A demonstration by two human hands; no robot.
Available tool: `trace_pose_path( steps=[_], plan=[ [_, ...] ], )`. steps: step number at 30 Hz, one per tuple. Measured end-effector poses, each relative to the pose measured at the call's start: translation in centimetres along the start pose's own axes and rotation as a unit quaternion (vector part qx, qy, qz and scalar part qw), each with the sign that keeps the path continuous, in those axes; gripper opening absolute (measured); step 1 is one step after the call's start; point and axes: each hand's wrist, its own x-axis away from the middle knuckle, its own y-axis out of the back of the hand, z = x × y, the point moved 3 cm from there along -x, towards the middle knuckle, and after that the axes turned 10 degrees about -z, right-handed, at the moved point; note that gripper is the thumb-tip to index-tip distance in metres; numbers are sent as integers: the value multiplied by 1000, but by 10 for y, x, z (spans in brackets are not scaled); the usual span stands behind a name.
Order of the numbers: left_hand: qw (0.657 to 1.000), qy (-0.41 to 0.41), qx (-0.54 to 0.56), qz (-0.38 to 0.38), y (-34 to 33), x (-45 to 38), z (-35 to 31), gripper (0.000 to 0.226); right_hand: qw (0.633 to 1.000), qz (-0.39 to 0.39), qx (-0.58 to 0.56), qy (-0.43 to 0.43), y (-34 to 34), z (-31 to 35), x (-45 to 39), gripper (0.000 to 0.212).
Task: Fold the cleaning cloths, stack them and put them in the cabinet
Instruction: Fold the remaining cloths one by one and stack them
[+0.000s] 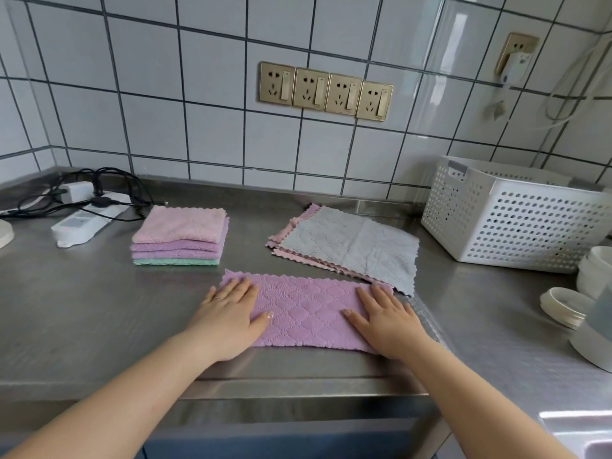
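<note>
1. Head view, nearest: two bare forearms are seen reaching forward over the front edge of the steel tabletop (99,313), and both hands are laid palm-down on one purple cloth (304,313).
2. The left hand (231,319) is spread flat, fingers straight and together, pressed on the cloth's left end; nothing is gripped. A ring is visible on one finger.
3. The right hand (387,319) is likewise flat and open, pressed on the cloth's right end, with nothing pinched or held.
4. The cloth is judged to be folded once already: it lies as a long strip whose long axis runs left to right, straight across in front of the person, with one hand at each short end. This is the relation on which the next fold is judged to turn: one short end would be carried along that axis onto the other, and neither hand is clearly nearer, since each covers its own end.
5. Farther back on the left, a stack (180,236) of folded cloths is set: pink on top, purple beneath, green at the bottom. It lies nearer the left hand, well apart from the strip.
6. Farther back on the right, a loose pile (351,246) of unfolded cloths is spread, grey over pink; its near corner is just beside the strip's far right corner.
7. Beyond that, a white perforated basket (516,220) stands by the tiled wall. No cabinet is shown.
</note>
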Motion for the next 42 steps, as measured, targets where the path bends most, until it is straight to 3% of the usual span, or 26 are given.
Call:
trace_pose_path(
  steps=[4,8,11,14,17,25,29,32,38,40,42],
  plan=[
    [999,-17,-37,-22,8,7,1,59,998,-22,66,5,12,3,-6,69],
    [971,-184,53,-143,24,19,-41,46,988,-113,25,100,34,38,-23,49],
    [955,-251,61,-144,20,27,-76,35,986,-96,-55,123,29,65,-37,44],
    [942,-293,14,-166,17,31,-90,15,984,-92,-62,136,22,80,-47,34],
    [927,-325,-2,-186,12,32,-88,17,985,-99,-39,137,23,81,-54,27],
    [928,-305,-32,-213,21,32,-73,36,979,-131,17,156,27,71,-52,22],
    [924,-278,-45,-261,28,35,-42,14,991,-52,22,121,33,49,-37,24],
    [933,-251,-33,-256,30,31,-23,26,994,9,9,108,40,44,-19,26],
    [955,-220,43,-194,27,27,10,29,989,50,-84,110,45,52,24,25],
    [957,-211,87,-180,28,29,21,28,987,35,-81,132,42,56,35,21],
    [956,-210,114,-170,27,34,29,28,980,-53,-44,188,40,60,45,20]
  ],
)
